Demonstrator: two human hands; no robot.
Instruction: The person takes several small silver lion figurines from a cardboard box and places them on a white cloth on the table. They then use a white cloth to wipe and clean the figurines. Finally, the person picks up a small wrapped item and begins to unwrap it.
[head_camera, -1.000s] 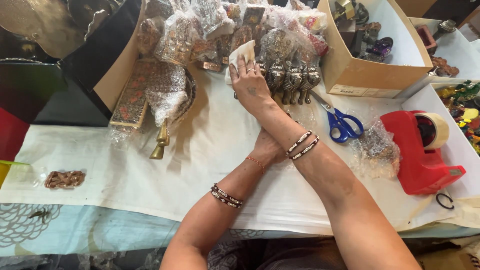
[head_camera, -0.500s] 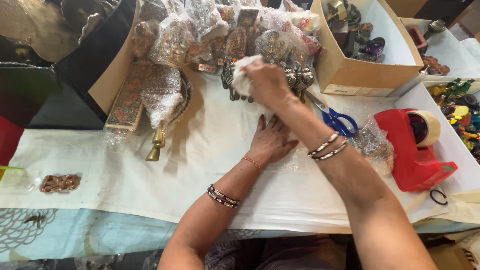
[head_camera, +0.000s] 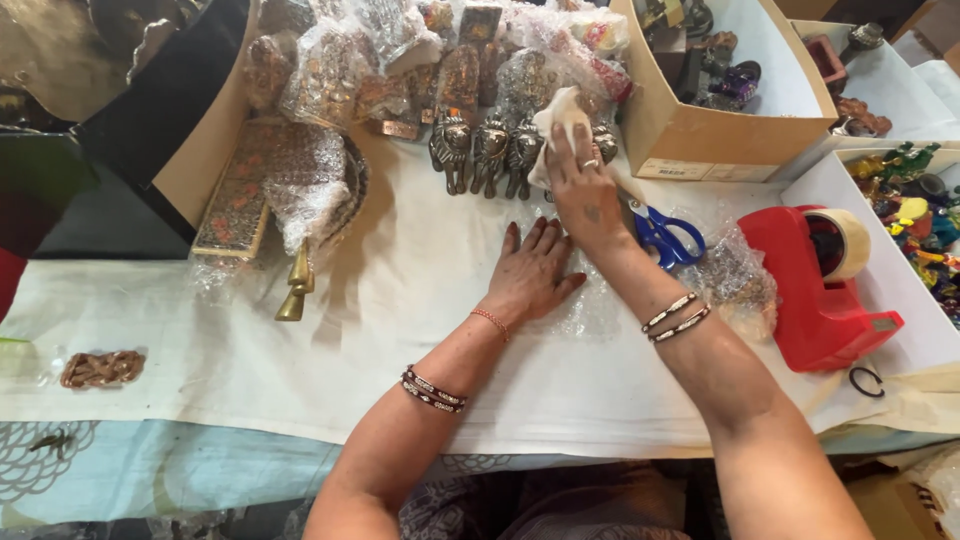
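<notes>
Both hands work near the far edge of the white cloth (head_camera: 330, 340). Left hand (head_camera: 535, 270) lies flat, fingers spread wide, pressing a sheet of bubble wrap (head_camera: 590, 310) onto the cloth at mid-table. Right hand (head_camera: 580, 185) reaches just beyond it, fingers closed on a white wad (head_camera: 560, 115) held against a small metal figure (head_camera: 605, 140) at the right end of a row of figures (head_camera: 485, 150). The wad and figure sit just past the left fingertips, under the right palm.

To the left, wrapped trays (head_camera: 270, 185) and a brass bell (head_camera: 295, 290) lie toward the far-left corner. Right of the hands, blue scissors (head_camera: 665, 235) lie just beside the right wrist, then a crumpled wrap (head_camera: 740, 280), then a red tape dispenser (head_camera: 820, 280) near the right edge. A cardboard box (head_camera: 720, 100) stands behind it.

Compared with half a second ago, the right hand has drawn the wad slightly nearer; the left hand stays flat in the same spot.
</notes>
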